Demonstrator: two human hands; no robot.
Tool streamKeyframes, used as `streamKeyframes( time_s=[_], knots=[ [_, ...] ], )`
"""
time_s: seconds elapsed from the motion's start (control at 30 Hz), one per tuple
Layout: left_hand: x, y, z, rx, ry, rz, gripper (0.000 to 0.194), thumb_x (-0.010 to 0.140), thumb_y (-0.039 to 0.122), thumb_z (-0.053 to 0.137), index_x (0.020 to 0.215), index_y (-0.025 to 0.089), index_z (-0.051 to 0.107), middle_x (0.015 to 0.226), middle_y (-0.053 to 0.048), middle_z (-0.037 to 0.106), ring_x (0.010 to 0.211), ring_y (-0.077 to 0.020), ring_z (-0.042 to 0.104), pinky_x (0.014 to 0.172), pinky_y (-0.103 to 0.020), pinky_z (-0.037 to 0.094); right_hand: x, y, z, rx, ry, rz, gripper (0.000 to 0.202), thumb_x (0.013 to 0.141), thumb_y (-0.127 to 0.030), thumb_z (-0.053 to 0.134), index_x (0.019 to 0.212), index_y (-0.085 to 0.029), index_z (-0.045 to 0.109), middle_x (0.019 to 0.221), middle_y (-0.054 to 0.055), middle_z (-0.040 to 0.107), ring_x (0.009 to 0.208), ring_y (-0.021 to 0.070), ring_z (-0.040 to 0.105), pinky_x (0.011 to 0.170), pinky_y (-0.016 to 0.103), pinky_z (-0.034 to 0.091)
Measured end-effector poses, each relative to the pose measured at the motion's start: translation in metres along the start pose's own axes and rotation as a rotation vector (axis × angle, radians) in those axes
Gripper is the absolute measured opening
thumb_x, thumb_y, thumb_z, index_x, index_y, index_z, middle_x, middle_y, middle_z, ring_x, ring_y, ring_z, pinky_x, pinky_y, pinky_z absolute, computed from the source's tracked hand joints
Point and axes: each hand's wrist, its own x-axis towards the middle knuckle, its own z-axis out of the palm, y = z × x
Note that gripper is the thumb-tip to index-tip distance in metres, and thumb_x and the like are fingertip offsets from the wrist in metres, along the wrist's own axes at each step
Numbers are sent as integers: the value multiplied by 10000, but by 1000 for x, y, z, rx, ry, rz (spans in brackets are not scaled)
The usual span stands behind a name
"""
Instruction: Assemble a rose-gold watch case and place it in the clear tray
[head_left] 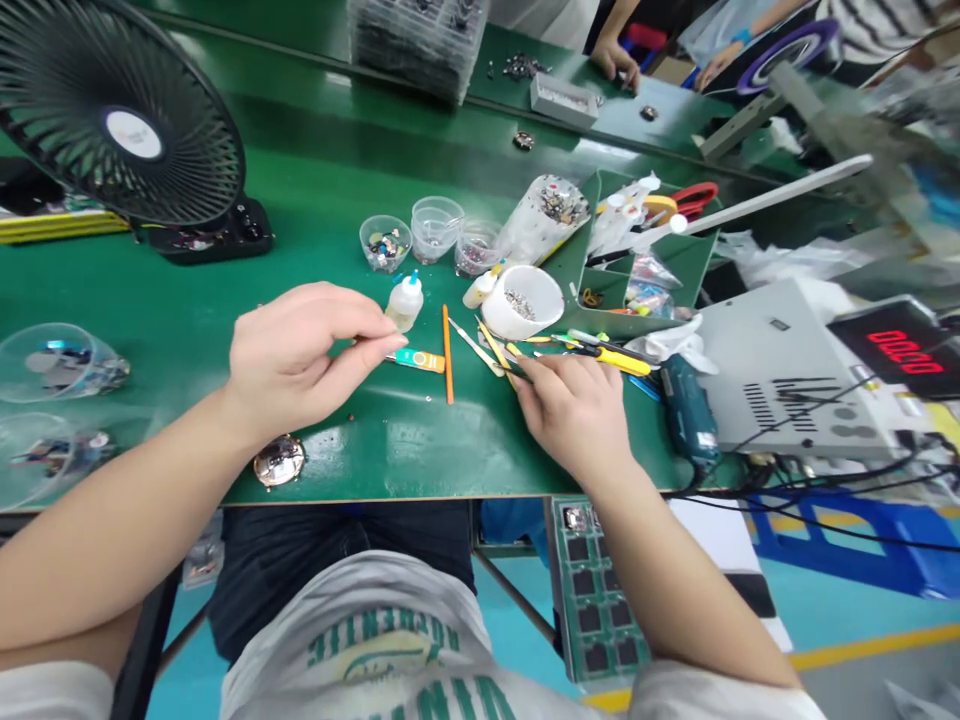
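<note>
1. The left hand [304, 350] is raised over the table [390, 455], thumb and forefinger brought narrowly together; I cannot tell whether anything tiny sits between them.
2. The right hand [574, 405] is low over the tools, its curled fingers at a dark slim tool [519, 373]; whether they grip it is unclear.
3. That tool lies at the thumb and forefinger, its visible end pointing away and leftward; the rest is hidden by the hand.
4. Just left of it, yellow tweezers [493, 342] and a pale stick [474, 345] slant the same way. An orange stick [448, 355] points almost straight away from the person.
5. A teal-and-orange tube [420, 360] lies crosswise, its left end near the left fingertips and hard to make out.
6. Green tabletop stretches between the hands to the front edge; a round watch part [279, 462] lies near that edge, beside the left forearm.
7. Bottles, cups and a white tub [523, 302] bound the far side.
</note>
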Motion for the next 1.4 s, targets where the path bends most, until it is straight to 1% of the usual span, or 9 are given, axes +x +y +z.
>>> streamKeyframes(
  time_s=[0.23,0.47,0.57,0.67,0.8,0.9,1.03,1.13,1.4],
  knots=[
    [-1,-9,0,-41,111,-73,103,925,240,846,948,281,754,889,43,816,807,-158,784,710,-337,642,59,-22,-4,-9,-133,-636,251,1119,-132,521,1096,-152,770,1092,100,802,918,225,631,742,394,387],
    [7,-19,-2,-101,369,-164,107,950,287,863,975,255,764,884,83,791,773,-94,750,673,-335,644,90,-13,0,60,-196,-823,381,1100,-83,466,810,-190,690,753,40,684,680,174,514,642,372,335],
    [7,-11,-2,-89,343,-137,120,953,289,866,967,242,756,903,84,800,826,-97,769,720,-346,666,89,-3,-12,197,-72,-770,289,1082,-144,538,846,-226,683,827,38,744,666,168,535,608,364,363],
    [8,-6,-2,-77,348,-109,139,959,302,860,952,233,739,898,82,794,835,-100,771,731,-350,670,85,-1,-21,338,210,-681,109,1031,-187,625,975,-261,682,1008,60,810,751,189,651,616,370,442],
    [17,-19,-6,-106,501,-23,122,934,249,883,953,220,766,870,64,797,778,-82,767,685,-291,644,89,-32,-5,858,474,-262,202,1081,-188,545,1246,-298,585,1098,58,809,791,184,769,655,350,598],
    [22,-41,-13,-97,632,19,149,955,272,867,989,203,740,839,84,766,705,-40,715,616,-235,591,103,-70,16,1104,388,-72,175,1129,-281,496,1283,-266,578,1132,82,804,833,190,807,726,362,672],
    [21,-61,-21,-98,661,3,156,994,264,825,1033,174,704,843,103,741,677,1,650,600,-192,542,134,-104,29,960,226,-53,183,1104,-297,546,1249,-206,610,1208,142,785,1020,219,798,903,380,667],
    [21,-60,-21,-64,668,-29,161,999,283,819,1025,176,702,868,99,752,695,0,662,618,-187,551,151,-118,32,822,129,-54,159,1104,-242,514,1224,-206,613,1243,142,785,1154,238,763,998,397,626],
    [25,-44,-21,-58,663,-140,208,978,386,823,1013,212,713,938,77,795,783,-47,718,688,-241,580,159,-132,50,834,-38,94,112,1101,-267,502,1186,-229,565,1161,119,802,1051,250,781,910,382,594]
  ],
)
